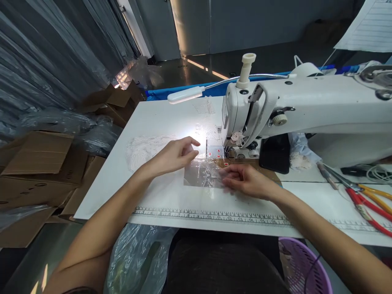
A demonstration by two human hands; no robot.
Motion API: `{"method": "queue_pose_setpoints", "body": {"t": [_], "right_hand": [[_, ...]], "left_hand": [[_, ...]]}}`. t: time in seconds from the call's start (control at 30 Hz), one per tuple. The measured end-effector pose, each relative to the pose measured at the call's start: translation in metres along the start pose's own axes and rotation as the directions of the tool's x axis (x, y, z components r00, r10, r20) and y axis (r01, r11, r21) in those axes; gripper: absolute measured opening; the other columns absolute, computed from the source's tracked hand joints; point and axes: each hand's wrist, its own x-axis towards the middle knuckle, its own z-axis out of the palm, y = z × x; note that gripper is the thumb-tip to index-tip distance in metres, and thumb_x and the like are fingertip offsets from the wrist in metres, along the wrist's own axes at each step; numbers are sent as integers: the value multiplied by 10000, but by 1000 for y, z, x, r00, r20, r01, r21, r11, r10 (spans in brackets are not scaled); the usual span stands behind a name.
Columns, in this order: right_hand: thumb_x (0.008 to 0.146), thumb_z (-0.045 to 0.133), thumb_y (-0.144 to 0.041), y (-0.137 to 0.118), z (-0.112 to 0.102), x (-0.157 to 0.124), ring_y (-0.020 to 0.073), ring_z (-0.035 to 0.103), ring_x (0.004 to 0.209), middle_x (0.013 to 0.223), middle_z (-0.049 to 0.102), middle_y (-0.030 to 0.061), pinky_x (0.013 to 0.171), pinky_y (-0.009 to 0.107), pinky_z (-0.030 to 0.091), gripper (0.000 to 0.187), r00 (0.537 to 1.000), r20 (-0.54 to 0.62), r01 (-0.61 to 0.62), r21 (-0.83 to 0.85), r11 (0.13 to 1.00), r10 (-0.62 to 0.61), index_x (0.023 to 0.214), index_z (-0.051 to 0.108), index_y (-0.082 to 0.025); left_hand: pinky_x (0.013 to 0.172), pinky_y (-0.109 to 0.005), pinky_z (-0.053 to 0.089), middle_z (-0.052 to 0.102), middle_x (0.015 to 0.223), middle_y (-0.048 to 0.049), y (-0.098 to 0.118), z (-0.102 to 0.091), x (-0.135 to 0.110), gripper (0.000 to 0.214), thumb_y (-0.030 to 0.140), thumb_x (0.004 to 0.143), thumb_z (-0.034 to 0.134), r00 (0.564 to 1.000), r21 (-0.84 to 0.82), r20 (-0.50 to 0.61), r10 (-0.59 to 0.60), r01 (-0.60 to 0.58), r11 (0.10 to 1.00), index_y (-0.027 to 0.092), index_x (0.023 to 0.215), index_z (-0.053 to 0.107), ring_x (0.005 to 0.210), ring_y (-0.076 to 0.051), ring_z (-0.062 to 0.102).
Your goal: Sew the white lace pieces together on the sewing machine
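Note:
My left hand (176,154) rests on the white table (122,171), fingers stretched out flat over thin white lace fabric (143,149) lying left of the needle. My right hand (245,181) lies in front of the needle area; its fingers are blurred by motion and press on sheer, glossy material (200,173) over the metal bed plate. The white sewing machine (306,110) stands at the right, its head above the needle plate (215,152). A gooseneck lamp (185,95) lights the fabric.
Red and yellow scissors (367,202) and cables lie at the right on the table. A printed ruler (211,215) runs along the front edge. Cardboard boxes (39,163) are stacked on the floor at left. A purple basket (303,269) and a plastic bag (134,257) sit below the table.

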Motion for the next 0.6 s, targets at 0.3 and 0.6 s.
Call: {"method": "queue_pose_setpoints", "body": {"t": [0.3, 0.6], "right_hand": [[864, 584, -369, 13, -6, 15, 132, 498, 543, 599, 588, -5, 523, 287, 340, 212, 927, -217, 124, -592, 796, -305, 744, 604, -195], [870, 559, -365, 16, -8, 11, 121, 486, 547, 604, 567, -11, 540, 283, 364, 207, 931, -192, 162, -548, 821, -311, 788, 636, -191]], "left_hand": [[763, -296, 466, 620, 1078, -65, -7, 44, 87, 207, 347, 833, 660, 931, 181, 89, 355, -365, 913, 167, 930, 700, 954, -208, 591], [738, -348, 441, 571, 1055, -141, -15, 63, 100, 208, 139, 842, 491, 900, 417, 123, 419, -430, 801, 118, 1001, 623, 935, -253, 540]]}}
